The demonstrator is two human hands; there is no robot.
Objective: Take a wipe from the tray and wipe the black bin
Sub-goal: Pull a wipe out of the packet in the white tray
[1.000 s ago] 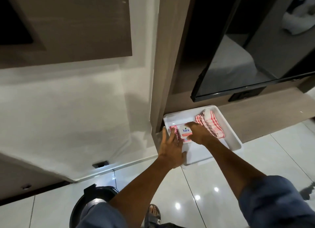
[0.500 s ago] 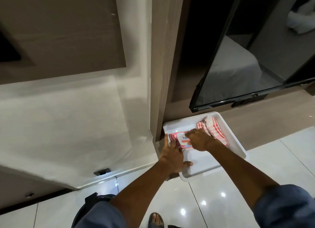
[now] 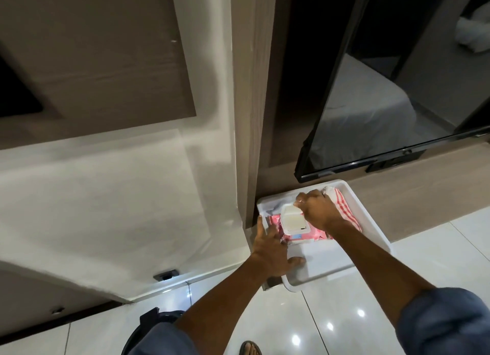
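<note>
A white tray (image 3: 371,224) lies on the glossy floor against the wall. A pink wipe pack (image 3: 313,234) lies in its left half, and its white flip lid (image 3: 293,218) stands raised. My right hand (image 3: 316,208) pinches the lid's far edge. My left hand (image 3: 273,251) rests flat, fingers spread, on the pack's left end and the tray floor. The black bin (image 3: 151,325) shows only as a dark rim at the bottom, mostly behind my left sleeve.
A red-and-white striped cloth (image 3: 344,206) lies in the tray's right half. A wooden pillar (image 3: 252,116) rises just left of the tray, and a black TV screen (image 3: 397,102) hangs above it. My sandalled foot (image 3: 250,348) stands on the white tiles.
The pack's lid, flat before, has been flipped up by my right hand. My left hand has slid onto the pack's left end. The view has tilted slightly down.
</note>
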